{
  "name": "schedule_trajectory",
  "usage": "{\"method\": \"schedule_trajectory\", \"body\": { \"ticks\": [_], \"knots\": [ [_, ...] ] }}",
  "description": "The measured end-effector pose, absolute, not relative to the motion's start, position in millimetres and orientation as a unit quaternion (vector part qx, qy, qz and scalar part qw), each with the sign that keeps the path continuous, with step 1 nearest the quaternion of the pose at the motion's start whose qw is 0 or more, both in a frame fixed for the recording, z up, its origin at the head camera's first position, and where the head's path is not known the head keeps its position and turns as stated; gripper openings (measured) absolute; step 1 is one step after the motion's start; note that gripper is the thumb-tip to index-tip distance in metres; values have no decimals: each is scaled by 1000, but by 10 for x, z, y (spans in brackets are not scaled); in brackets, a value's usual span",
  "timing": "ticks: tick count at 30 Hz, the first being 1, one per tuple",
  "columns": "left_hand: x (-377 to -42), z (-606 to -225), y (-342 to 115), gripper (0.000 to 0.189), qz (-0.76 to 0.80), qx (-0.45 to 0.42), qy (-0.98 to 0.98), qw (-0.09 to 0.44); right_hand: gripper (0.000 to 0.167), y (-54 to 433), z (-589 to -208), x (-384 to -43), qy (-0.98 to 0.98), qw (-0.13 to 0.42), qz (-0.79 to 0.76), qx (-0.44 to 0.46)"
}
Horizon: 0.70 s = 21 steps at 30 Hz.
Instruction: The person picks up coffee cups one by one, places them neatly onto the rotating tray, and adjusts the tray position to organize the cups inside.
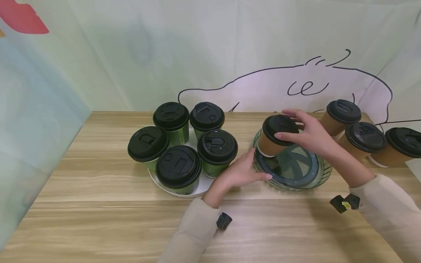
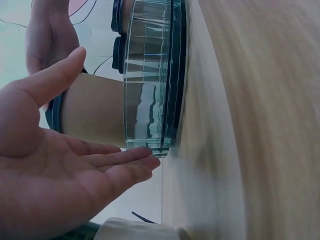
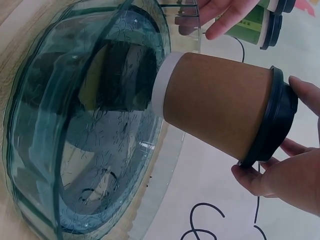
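A brown paper coffee cup [image 1: 271,145] with a black lid [image 3: 276,117] is held by my right hand [image 1: 307,132], thumb and fingers pinching around the lid. The cup's white base is over the left part of a round, clear blue-green glass dish [image 1: 323,175]; in the right wrist view the cup tilts and its base overlaps the dish's rim. My left hand [image 1: 241,171] is at the dish's left side, fingers extended and thumb apart. In the left wrist view, its fingertips [image 2: 145,152] are right at the dish's ribbed wall.
To the left, several green cups [image 1: 179,171] with black lids stand on a round white plate [image 1: 202,187]. Three more brown lidded cups [image 1: 356,142] stand right of the dish, behind my right forearm. A pale printed backdrop [image 1: 210,47] rises behind the wooden table [image 1: 98,212].
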<state>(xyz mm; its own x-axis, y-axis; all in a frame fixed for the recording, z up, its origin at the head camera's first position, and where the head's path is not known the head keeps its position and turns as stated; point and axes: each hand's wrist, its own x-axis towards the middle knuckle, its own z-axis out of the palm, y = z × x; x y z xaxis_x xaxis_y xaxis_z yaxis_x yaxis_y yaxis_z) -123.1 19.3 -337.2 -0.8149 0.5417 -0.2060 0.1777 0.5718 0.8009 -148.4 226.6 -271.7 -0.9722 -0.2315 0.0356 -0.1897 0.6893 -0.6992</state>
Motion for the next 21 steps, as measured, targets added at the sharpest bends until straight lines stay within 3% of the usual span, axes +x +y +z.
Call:
{"method": "schedule_trajectory", "body": {
  "ticks": [21],
  "knots": [
    [-1217, -3353, 186, 93, 413, 209, 857, 224, 70, 2195, -2801, -1513, 918, 18, -376, -123]
  ]
}}
